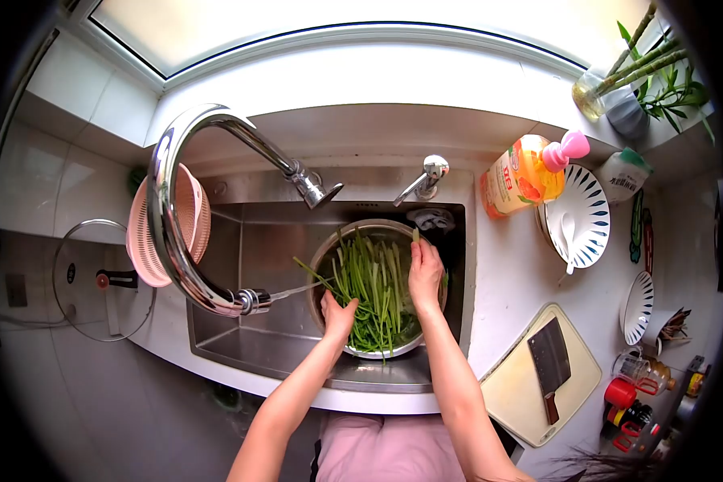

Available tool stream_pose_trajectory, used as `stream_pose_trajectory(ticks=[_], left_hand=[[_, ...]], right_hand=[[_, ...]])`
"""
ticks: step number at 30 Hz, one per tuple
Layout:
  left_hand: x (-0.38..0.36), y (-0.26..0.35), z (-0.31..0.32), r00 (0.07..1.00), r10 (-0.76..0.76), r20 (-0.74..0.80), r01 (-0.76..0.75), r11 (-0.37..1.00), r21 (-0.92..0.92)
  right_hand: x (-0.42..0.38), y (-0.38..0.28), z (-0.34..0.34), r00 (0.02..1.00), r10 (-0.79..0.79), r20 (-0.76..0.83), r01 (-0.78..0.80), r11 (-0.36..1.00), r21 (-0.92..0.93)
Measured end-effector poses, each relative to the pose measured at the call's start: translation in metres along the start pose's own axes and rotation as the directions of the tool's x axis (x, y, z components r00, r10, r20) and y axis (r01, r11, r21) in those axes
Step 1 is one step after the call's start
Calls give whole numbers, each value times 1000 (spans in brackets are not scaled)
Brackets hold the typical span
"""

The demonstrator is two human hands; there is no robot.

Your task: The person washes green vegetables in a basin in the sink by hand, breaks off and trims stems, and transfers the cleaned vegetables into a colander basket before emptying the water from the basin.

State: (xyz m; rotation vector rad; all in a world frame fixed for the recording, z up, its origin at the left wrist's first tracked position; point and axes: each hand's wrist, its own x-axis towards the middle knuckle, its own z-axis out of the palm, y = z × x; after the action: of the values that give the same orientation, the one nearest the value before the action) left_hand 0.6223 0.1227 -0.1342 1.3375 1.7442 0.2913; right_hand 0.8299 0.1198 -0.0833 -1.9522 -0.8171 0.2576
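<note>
A round metal basin (pixel 320 255) stands in the sink, filled with long green vegetable stems (pixel 373 281). At the basin's left side my left hand (pixel 339 316) is curled on the lower left of the stems, its thumb lying over some of them. My right hand (pixel 426 275) is at the right rim, fingers close together and pointing up; the pale end of one stem shows at its fingertips. Water runs from the arched chrome faucet's spout (pixel 255 301) into the left of the basin.
The steel sink (pixel 257 337) surrounds the basin. To the right are an orange soap bottle (pixel 514 181), patterned plates (pixel 590 217) and a cutting board (pixel 502 390) bearing a cleaver (pixel 550 357). Pink colanders (pixel 146 233) and a glass lid (pixel 72 313) stand left; a small tap (pixel 432 173) stands behind.
</note>
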Motion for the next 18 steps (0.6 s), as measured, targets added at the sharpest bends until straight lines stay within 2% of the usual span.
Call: stream_pose_trajectory(ticks=[1, 2, 3, 4, 5, 6, 7, 9, 11, 12, 13, 14, 15, 16, 17, 18], left_hand=[[0, 0, 4, 1000, -3, 1, 3, 1000, 0], [-3, 3, 6, 1000, -9, 9, 9, 1000, 2], [-7, 15, 5, 998, 21, -58, -15, 994, 111], [-11, 27, 3, 991, 58, -122, -30, 975, 219], [-18, 38, 2, 992, 51, -119, -23, 975, 221], [-26, 49, 1, 979, 129, -158, -94, 972, 215], [-31, 56, 2, 957, 212, -199, -169, 963, 211], [-29, 56, 7, 945, 231, -231, -194, 966, 170], [-14, 46, 12, 951, -92, -296, 115, 991, 61], [-6, 36, 14, 951, -218, -222, 238, 969, 68], [-2, 25, 20, 951, -218, -222, 238, 969, 70], [-2, 20, 24, 966, -249, -73, 254, 964, 72], [-1, 9, 31, 957, -278, 79, 272, 959, 78], [27, -53, 60, 990, -67, 125, 74, 996, -53], [23, -38, 55, 990, -64, 125, 71, 996, -54], [12, -5, 40, 966, -76, 246, 139, 959, -247]], right_hand=[[-3, 7, 2, 1000, 4, 0, -4, 1000, -5], [-7, 9, 2, 961, 246, 128, -259, 960, 103], [-10, 11, 1, 850, 450, 273, -504, 846, 174], [-12, 18, 3, 848, 454, 273, -507, 845, 170], [-18, 31, 8, 943, 259, 208, -278, 958, 71], [-25, 41, 12, 985, 40, 168, -34, 999, -40], [-32, 50, 16, 985, 44, 169, -38, 998, -41], [-38, 56, 17, 969, 81, 234, -38, 983, -181], [-40, 59, 20, 950, 141, 278, -79, 972, -223], [-42, 61, 23, 900, 286, 328, -200, 942, -271], [-44, 64, 26, 827, 424, 370, -313, 893, -324], [-53, 93, 45, 777, 444, 446, -361, 895, -263], [-63, 89, 52, 729, 479, 489, -560, 828, 24], [-72, 77, 58, 708, 430, 560, -549, 834, 54], [-74, 68, 60, 688, 370, 625, -533, 841, 89], [-67, 64, 57, 690, 366, 625, -530, 843, 91]])
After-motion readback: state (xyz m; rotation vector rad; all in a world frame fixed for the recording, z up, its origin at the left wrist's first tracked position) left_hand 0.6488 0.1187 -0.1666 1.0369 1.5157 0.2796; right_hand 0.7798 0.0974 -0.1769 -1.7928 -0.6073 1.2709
